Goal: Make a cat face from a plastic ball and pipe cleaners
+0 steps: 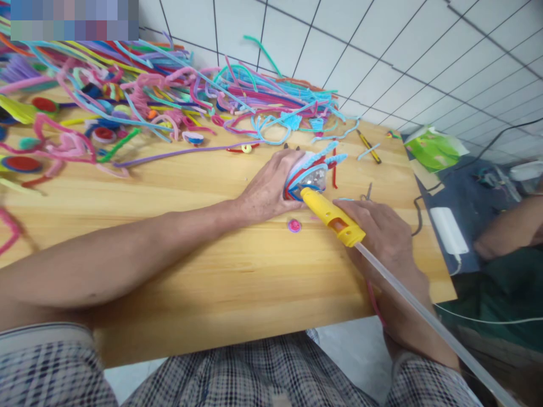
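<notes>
My left hand (271,183) is wrapped around a small craft piece (311,176) made of pipe cleaners. Light blue, red and dark blue strands curve over a shiny, clear-looking part, and fuzzy ends stick out to the right. In my right hand (382,232) is a yellow hot glue gun (331,215), with a long glue stick (407,294) running out of its back. The glue gun's nozzle touches or nearly touches the lower edge of the craft piece. Just below my left hand lies a small pink and purple coil (294,225) on the table.
Colourful pipe cleaners (271,99) are heaped along the tiled wall. A yellow cutter knife (369,146) and partly hidden scissors (367,193) lie at the right. Past the table's edge are a white power adapter (448,230), cables and another person's arm (513,226).
</notes>
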`<action>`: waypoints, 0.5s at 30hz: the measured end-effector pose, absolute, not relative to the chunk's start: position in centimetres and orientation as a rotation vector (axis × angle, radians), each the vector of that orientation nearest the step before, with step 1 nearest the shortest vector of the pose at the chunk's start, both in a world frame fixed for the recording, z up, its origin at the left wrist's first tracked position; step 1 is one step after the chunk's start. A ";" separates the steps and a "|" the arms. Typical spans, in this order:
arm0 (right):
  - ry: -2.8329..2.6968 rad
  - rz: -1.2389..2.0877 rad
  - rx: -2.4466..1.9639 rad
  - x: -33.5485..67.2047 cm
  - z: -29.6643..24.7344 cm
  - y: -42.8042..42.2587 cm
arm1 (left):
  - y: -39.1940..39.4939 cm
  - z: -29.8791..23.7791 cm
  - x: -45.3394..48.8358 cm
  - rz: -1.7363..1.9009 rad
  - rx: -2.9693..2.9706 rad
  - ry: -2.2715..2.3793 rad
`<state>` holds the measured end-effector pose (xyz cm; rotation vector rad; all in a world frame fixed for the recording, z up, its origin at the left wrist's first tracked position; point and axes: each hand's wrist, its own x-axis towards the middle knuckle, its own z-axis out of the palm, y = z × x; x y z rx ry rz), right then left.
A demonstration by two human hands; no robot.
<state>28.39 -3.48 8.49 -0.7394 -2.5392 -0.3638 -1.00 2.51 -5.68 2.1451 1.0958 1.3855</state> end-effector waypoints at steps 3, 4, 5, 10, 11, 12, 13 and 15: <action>-2.545 -0.365 -0.726 28.6 8.6 -3.4 | 2.5 -5.6 -0.9 1.383 2.127 1.102; -2.550 -0.364 -0.724 28.6 8.6 -3.4 | 2.4 -5.6 -0.9 1.382 2.124 1.099; -2.552 -0.362 -0.727 28.6 8.7 -3.4 | 2.4 -5.6 -0.9 1.382 2.123 1.095; -2.555 -0.382 -0.758 28.5 8.6 -3.5 | 2.5 -5.7 -0.9 1.380 2.111 1.093; -2.568 -0.383 -0.760 28.5 8.6 -3.5 | 2.6 -5.7 -1.0 1.378 2.111 1.092; -2.578 -0.382 -0.760 28.5 8.5 -3.5 | 2.6 -5.7 -1.0 1.378 2.113 1.092; -2.582 -0.382 -0.765 28.6 8.4 -3.5 | 2.7 -5.8 -1.0 1.380 2.116 1.091; -2.577 -0.383 -0.784 28.7 8.4 -3.5 | 2.7 -5.8 -1.0 1.382 2.125 1.090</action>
